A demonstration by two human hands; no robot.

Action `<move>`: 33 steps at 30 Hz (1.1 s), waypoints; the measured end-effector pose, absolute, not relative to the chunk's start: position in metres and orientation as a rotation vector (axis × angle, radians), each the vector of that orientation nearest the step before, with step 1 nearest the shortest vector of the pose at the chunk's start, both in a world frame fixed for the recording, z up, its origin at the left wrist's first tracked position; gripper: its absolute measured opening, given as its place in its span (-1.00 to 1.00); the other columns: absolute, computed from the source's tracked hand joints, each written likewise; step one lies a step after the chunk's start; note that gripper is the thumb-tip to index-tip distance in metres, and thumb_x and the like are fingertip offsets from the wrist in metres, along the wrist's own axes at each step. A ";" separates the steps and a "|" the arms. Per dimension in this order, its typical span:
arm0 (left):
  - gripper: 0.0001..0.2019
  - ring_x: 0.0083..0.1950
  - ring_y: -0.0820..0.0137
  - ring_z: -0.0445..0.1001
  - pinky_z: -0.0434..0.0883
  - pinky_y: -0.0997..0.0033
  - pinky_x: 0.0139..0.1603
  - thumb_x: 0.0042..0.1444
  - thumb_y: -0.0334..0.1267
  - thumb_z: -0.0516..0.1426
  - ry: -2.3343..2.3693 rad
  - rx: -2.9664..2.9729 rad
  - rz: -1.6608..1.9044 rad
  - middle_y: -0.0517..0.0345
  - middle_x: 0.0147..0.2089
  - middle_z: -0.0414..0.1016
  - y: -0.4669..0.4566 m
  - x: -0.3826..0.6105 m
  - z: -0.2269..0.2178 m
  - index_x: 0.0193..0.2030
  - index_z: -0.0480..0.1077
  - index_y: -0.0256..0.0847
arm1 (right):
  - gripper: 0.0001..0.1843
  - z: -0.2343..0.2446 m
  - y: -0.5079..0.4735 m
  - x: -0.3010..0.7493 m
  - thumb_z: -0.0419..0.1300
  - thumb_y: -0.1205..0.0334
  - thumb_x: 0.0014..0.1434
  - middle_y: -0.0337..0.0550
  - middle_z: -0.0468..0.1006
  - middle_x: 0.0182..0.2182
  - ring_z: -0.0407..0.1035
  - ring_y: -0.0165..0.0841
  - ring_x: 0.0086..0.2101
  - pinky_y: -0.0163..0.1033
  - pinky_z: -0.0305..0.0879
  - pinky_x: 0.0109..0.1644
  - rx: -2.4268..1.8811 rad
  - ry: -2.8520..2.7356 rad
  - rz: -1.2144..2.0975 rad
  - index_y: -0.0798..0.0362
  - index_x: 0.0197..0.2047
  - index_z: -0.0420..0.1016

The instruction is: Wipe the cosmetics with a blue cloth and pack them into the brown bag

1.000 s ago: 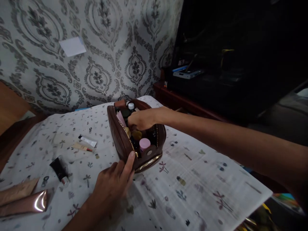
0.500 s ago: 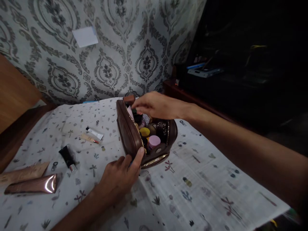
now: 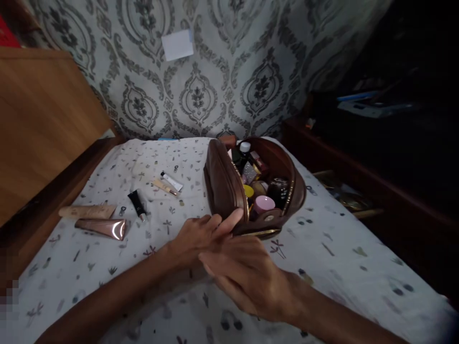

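An open brown makeup bag (image 3: 224,184) with a gold zipper stands on the patterned cloth. Inside it are a pink-lidded jar (image 3: 264,204), a yellow-lidded container (image 3: 248,191), a white-capped bottle (image 3: 245,147) and a glittery silver item (image 3: 248,173). My left hand (image 3: 204,234) grips the bag's near left corner, its index finger stretched along the edge by the zipper. Just in front of the bag, my right hand (image 3: 251,274) is closed with curled fingers, close to my left hand and partly overlapping it. Whatever its fingers hold is hidden.
Left of the bag lie a white tube (image 3: 172,182), a small beige tube (image 3: 165,187), a black tube (image 3: 136,205), a large beige tube (image 3: 88,211) and a shiny rose-gold tube (image 3: 102,228). A wooden panel (image 3: 46,124) rises at the left; a patterned wall stands behind.
My right hand has moved out of the bag, back toward me, beside my left hand. My left hand stays at the bag's corner. The view has turned left, so things appear farther right.
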State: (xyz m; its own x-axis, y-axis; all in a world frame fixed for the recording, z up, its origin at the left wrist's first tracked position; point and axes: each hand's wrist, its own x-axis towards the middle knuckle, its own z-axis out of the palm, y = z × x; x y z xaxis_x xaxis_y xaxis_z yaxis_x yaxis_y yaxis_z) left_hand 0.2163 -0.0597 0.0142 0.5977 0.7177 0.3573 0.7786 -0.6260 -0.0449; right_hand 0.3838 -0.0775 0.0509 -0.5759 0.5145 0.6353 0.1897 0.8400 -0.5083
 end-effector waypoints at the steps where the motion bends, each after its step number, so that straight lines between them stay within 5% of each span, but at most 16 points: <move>1: -0.51 -0.27 0.34 0.60 0.44 0.41 -0.40 0.41 -0.15 -0.05 -1.189 -2.619 -0.522 0.13 -0.23 0.58 -0.058 0.209 0.011 0.42 0.07 -0.15 | -0.74 0.043 -0.079 0.378 0.06 0.31 0.35 -0.23 0.52 -0.57 0.40 -0.39 -0.53 -0.29 0.31 -0.40 -0.468 -2.190 0.474 -0.02 -0.30 0.55; 7: -0.58 -0.02 0.26 0.57 0.51 0.38 -0.22 0.39 -0.19 -0.04 -1.478 -2.406 -0.514 -0.07 0.02 0.56 -0.032 0.157 0.005 0.33 0.18 -0.23 | -0.73 0.025 -0.073 0.347 0.04 0.32 0.34 -0.24 0.53 -0.58 0.37 -0.45 -0.58 -0.34 0.18 -0.42 -0.612 -2.233 0.655 0.07 -0.32 0.53; 13: -0.62 0.37 0.08 0.25 0.49 0.19 0.09 0.36 -0.33 -0.02 -1.949 -2.190 -0.301 -0.20 0.36 0.30 0.008 0.118 0.002 0.27 0.28 -0.31 | -0.71 0.014 -0.067 0.319 0.04 0.21 0.32 -0.34 0.35 -0.69 0.27 -0.49 -0.65 -0.39 0.14 -0.48 -0.809 -2.105 1.157 0.07 -0.36 0.50; 17: -0.67 0.31 0.17 0.29 0.35 0.20 0.28 0.33 -0.38 0.01 -1.961 -2.250 -0.226 -0.09 0.20 0.47 0.017 0.107 -0.008 0.19 0.38 -0.28 | -0.70 -0.008 -0.064 0.311 0.06 0.10 0.29 -0.33 0.35 -0.70 0.26 -0.45 -0.65 -0.38 0.14 -0.52 -0.888 -1.950 1.355 0.06 -0.36 0.49; 21: -0.71 0.19 0.09 0.35 0.36 0.13 0.17 0.37 -0.30 -0.01 -1.982 -2.236 -0.178 -0.18 0.04 0.52 0.013 0.107 -0.008 0.02 0.49 -0.33 | -0.68 -0.024 -0.056 0.312 0.10 0.00 0.23 -0.30 0.38 -0.69 0.23 -0.44 -0.65 -0.35 0.14 -0.53 -0.947 -1.807 1.406 0.06 -0.36 0.48; 27: -0.65 0.18 0.01 0.37 0.30 0.03 0.15 0.40 -0.13 0.01 -1.987 -2.235 -0.165 -0.28 0.08 0.49 0.006 0.111 -0.003 0.07 0.43 -0.37 | -0.65 -0.018 -0.058 0.314 0.13 -0.09 0.20 -0.30 0.37 -0.68 0.25 -0.42 -0.64 -0.31 0.16 -0.53 -0.959 -1.799 1.433 0.03 -0.38 0.45; 33: -0.66 0.01 0.08 0.50 0.32 0.14 0.04 0.40 -0.10 0.01 -1.977 -2.259 -0.242 -0.23 -0.03 0.57 0.002 0.112 0.004 0.01 0.41 -0.36 | -0.68 -0.022 -0.059 0.315 0.10 -0.03 0.25 -0.30 0.41 -0.61 0.33 -0.41 -0.57 -0.31 0.26 -0.44 -0.937 -1.861 1.311 0.06 -0.25 0.48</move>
